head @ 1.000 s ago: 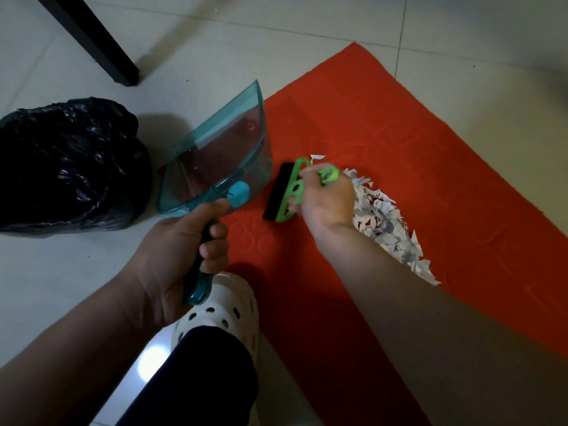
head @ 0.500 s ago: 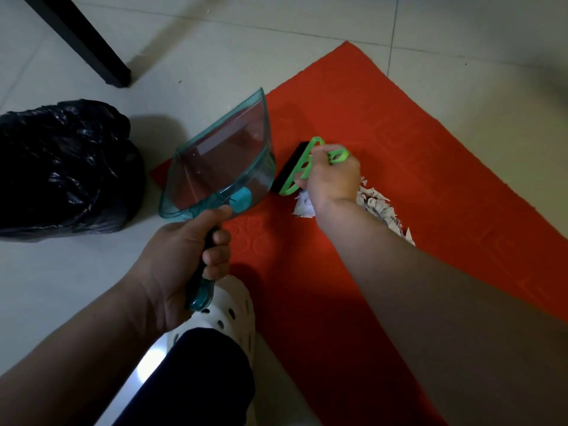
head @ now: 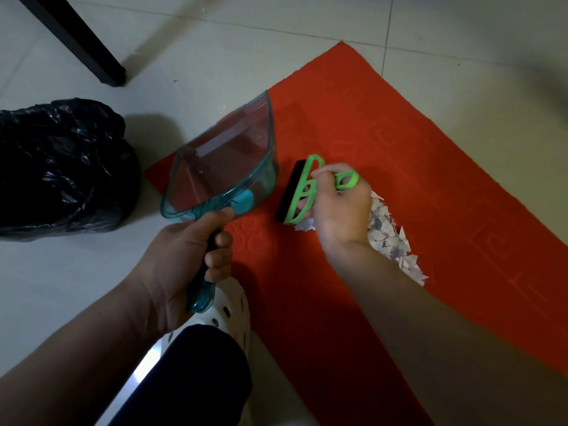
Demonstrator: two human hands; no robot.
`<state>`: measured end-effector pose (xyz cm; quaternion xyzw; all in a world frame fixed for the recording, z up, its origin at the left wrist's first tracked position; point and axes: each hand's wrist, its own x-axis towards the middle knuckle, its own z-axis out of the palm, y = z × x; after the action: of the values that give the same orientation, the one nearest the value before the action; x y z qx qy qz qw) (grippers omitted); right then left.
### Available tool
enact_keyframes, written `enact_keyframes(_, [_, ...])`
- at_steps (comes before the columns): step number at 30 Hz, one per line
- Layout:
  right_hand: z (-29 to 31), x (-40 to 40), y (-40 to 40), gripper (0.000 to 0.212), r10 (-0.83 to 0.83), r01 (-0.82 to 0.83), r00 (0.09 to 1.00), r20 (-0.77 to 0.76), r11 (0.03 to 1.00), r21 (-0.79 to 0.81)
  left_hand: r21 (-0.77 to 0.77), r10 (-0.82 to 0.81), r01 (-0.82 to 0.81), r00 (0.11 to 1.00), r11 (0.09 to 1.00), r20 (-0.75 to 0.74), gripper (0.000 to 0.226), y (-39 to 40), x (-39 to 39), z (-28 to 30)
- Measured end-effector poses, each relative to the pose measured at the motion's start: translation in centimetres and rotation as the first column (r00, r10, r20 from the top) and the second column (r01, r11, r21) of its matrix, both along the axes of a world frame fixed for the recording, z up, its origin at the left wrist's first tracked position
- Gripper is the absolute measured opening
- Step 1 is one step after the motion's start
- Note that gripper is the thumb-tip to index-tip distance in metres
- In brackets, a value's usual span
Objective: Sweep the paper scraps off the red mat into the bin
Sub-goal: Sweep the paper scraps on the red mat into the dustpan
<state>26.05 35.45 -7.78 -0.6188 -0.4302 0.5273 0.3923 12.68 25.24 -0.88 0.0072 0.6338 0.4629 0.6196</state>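
Translucent teal dustpan (head: 227, 170), jagged paper scraps (head: 390, 238), embossed mat (head: 430, 155)

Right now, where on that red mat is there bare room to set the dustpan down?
Bare red mat lies beyond the green brush, toward the far corner, and on the near strip beside the white shoe. It is crowded around the paper scraps under the right hand.

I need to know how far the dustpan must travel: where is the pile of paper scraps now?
In the head view, the pile of white paper scraps lies on the red mat, right of centre, partly hidden under the right hand.
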Motion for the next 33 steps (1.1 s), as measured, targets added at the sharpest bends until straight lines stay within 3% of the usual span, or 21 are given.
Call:
enact_keyframes(5, [-1.1, 0.7, -0.5, 0.017, 0.079, -0.073, 0.995, 0.055, 0.993, -0.097, 0.005, -0.002, 0.002, 1.0, 1.0, 0.004, 0.018, 0.2, 0.2, -0.3])
enact_keyframes(12, [0.8, 4.5, 0.1, 0.014, 0.12, -0.116, 0.982, 0.146, 0.993, -0.034, 0.03, 0.0, 0.0, 1.0, 1.0, -0.018, 0.012, 0.2, 1.5, -0.5])
enact_keyframes(19, [2.5, 3.2, 0.2, 0.01, 0.253, -0.243, 0.964, 0.081, 0.963, -0.118, 0.034, 0.001, 0.0, 1.0, 0.999, -0.021, 0.012, 0.3, 3.0, -0.7])
enact_keyframes(26, [1.2, 2.8, 0.3, 0.013, 0.227, -0.198, 0.968, 0.111, 0.954, -0.226, 0.048, -0.023, 0.024, 0.999, 0.999, -0.039, 0.009, 0.1, 3.2, -0.8])
enact_keyframes(33, [2.5, 5.2, -0.1, 0.013, 0.189, -0.17, 0.971, 0.146, 0.976, -0.133, 0.063, -0.019, 0.023, 0.999, 0.998, -0.051, 0.013, 0.4, 3.5, -0.8])
